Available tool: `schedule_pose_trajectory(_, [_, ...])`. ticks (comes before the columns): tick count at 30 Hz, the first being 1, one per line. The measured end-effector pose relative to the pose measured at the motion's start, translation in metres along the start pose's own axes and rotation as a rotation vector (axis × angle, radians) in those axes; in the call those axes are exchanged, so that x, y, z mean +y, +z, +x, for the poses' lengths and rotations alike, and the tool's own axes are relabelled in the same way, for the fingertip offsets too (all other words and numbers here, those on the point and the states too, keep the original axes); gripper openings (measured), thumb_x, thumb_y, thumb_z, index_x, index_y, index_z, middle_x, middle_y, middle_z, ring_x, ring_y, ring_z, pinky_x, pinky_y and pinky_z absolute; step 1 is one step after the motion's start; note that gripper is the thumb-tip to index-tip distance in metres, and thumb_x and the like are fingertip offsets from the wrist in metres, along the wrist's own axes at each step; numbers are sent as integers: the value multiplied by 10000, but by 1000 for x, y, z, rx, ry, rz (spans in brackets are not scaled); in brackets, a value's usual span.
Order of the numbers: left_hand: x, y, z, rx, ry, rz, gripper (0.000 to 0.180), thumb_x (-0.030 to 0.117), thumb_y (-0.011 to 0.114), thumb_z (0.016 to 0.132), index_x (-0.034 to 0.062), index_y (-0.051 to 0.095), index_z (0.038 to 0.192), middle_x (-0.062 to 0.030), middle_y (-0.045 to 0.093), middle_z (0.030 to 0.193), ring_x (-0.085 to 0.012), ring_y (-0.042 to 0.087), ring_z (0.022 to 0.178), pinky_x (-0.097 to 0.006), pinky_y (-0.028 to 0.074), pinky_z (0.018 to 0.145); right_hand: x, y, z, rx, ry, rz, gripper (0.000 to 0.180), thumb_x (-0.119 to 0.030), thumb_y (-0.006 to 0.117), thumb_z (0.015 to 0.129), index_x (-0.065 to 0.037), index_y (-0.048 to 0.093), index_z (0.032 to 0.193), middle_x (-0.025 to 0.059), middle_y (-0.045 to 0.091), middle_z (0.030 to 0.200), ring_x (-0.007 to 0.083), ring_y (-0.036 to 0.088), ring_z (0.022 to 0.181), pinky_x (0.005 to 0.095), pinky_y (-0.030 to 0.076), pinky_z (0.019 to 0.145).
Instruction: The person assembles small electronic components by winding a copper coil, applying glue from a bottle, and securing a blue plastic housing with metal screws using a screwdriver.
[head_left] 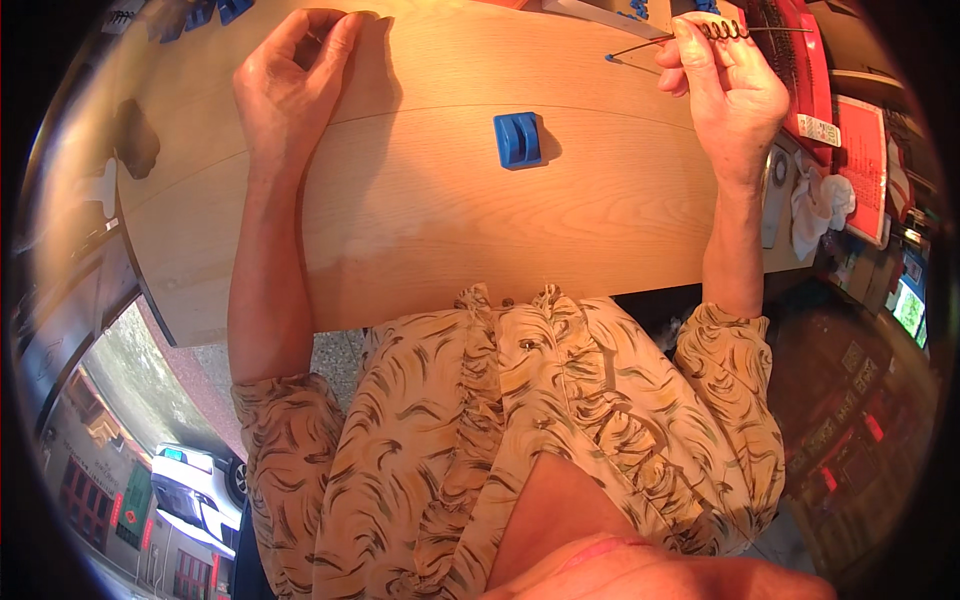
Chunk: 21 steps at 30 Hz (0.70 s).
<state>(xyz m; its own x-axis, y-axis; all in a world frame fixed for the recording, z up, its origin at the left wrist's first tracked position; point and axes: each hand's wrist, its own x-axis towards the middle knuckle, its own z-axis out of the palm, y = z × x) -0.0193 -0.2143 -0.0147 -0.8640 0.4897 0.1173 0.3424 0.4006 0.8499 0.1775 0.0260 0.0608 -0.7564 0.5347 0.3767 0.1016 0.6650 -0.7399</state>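
Note:
In my right hand (735, 95), near the far right of the table, a dark metal torsion spring (727, 31) is pinched between thumb and fingers. Its coils show above the fingertips, and two long straight legs stick out to either side. The left leg ends in a small blue tip (609, 58). My left hand (297, 75) rests at the far left of the table, thumb and index finger pressed together; whatever may be between them is hidden. A blue plastic piece (517, 140) with a slot along its top sits on the wooden table (430, 220), between both hands and touched by neither.
A light box (590, 10) with small blue parts stands at the far edge. Beside my right hand are a red tray (812, 75) of dark springs, a red box (862, 165) and a crumpled white cloth (820, 205). More blue pieces (205, 12) lie far left.

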Motion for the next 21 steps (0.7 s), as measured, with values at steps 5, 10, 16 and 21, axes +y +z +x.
schedule_pose_trajectory(5, [-7,0,0,9,61,-43,185,197,730,915,23,736,979,23,671,787,-48,590,725,-197,478,687,2,-3,0,-46,47,8,64,8,628,917,49,660,955,85,683,756,113,635,607,236,488,538])
schedule_pose_trajectory(10, [-3,0,0,14,67,-13,186,201,728,916,24,736,973,21,668,771,-44,584,711,-197,474,674,18,-6,-1,-82,-7,77,122,-27,610,968,66,640,1041,78,676,775,98,617,618,220,493,547])
schedule_pose_trajectory(16, [5,-2,-2,8,6,7,195,224,725,917,38,736,974,33,649,732,-35,560,670,-198,453,626,20,-7,-2,-86,17,120,119,-17,596,972,71,639,1039,85,673,772,104,610,613,223,489,545])
schedule_pose_trajectory(21, [4,-2,-2,8,40,6,196,235,722,919,47,737,973,40,638,713,-26,542,647,-197,429,589,20,-9,-1,-98,10,125,114,-13,592,973,70,639,1034,87,673,775,104,608,615,224,486,545])
